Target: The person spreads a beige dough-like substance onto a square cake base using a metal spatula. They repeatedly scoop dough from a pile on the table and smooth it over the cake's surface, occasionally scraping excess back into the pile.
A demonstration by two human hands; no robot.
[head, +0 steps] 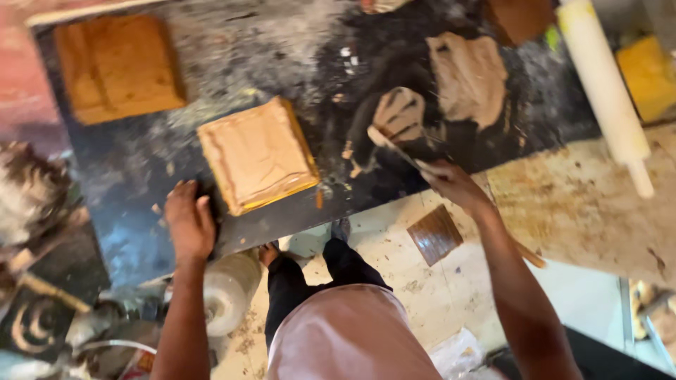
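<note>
Right hand [451, 184] closed round a scraper blade [394, 146] carrying a clay lump [398, 112]. Left hand [189, 219] open, flat on the dark slab [141, 190], just beside the square clay-filled mould [258, 155]. Risk: lump may slide off the tilted blade; unheld mould could shift.

Single head view, looking steeply down, close over dark worktable [282, 42]

My head view is evenly lit with soft shadows. Motion blur smears everything, worst at the left edge
</note>
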